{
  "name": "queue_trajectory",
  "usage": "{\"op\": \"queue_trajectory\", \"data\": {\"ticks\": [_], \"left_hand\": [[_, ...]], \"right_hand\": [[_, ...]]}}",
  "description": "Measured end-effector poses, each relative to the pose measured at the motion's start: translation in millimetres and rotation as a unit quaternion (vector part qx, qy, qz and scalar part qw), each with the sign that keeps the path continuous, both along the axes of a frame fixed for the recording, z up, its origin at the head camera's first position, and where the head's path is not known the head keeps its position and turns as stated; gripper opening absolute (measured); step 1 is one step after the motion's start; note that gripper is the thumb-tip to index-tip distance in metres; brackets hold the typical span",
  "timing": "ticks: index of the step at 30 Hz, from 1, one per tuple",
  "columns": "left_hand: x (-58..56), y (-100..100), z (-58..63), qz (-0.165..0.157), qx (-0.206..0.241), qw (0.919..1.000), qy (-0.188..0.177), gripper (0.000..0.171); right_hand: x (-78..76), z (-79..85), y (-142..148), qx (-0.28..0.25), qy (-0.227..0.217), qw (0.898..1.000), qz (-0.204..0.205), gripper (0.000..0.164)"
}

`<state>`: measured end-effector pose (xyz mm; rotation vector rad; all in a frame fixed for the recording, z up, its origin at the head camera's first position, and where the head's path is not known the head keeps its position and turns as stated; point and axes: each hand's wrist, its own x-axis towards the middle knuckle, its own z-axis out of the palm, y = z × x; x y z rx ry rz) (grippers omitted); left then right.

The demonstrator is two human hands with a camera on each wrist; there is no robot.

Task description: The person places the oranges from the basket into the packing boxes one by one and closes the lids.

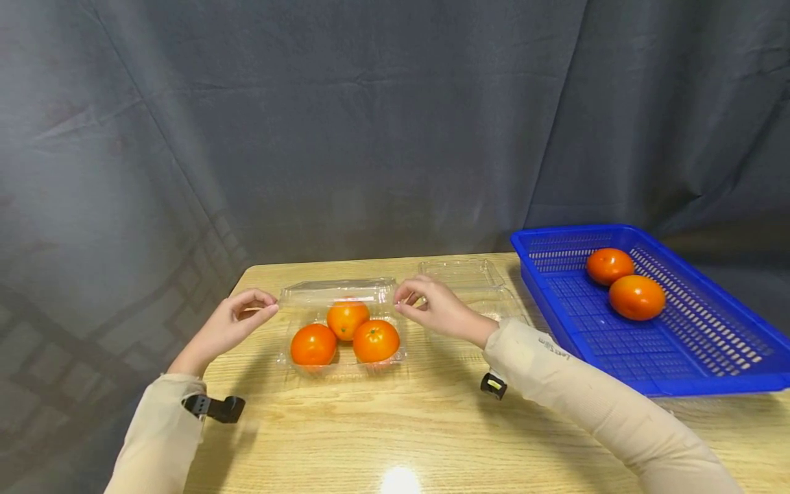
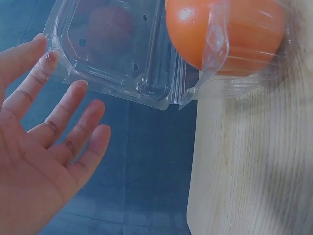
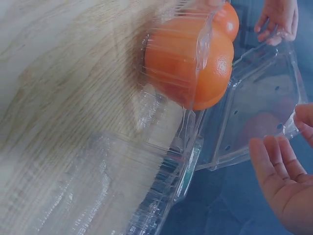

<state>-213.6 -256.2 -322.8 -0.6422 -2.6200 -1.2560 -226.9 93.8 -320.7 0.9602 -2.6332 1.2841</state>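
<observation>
**Three orange fruits (image 1: 376, 341) in a clear box (image 1: 344, 364)**

The clear box sits on the tabletop (image 1: 345, 425), its lid (image 1: 315, 293) raised at the far side. Your left hand (image 1: 231, 326) pinches one lid corner between thumb and forefinger, other fingers spread; your right hand (image 1: 435, 307) pinches the opposite corner. To the right lie another clear container (image 1: 463, 274) and a blue basket (image 1: 558, 350) holding two more fruits (image 1: 637, 298).

Left forearm (image 1: 157, 425) angled up from lower left; left grip (image 1: 230, 326): thumb and index finger pinched, other fingers loosely spread. Right forearm (image 1: 605, 398) angled in from lower right; right grip (image 1: 437, 309) pinched, fingers curved.
</observation>
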Motion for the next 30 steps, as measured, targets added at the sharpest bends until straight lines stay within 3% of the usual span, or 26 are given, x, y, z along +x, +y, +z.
{"op": "queue_trajectory", "data": {"ticks": [16, 30], "left_hand": [[6.1, -2, -5.1, -0.017, -0.029, 0.9992, 0.021, 0.006], [14.3, -1, -7.0, -0.022, -0.087, 0.9958, -0.018, 0.004]], "right_hand": [[3.7, -6.6, 2, 0.017, 0.010, 1.000, 0.007, 0.003], [10.9, -12.5, 4, 0.063, 0.050, 0.996, 0.027, 0.004]]}}
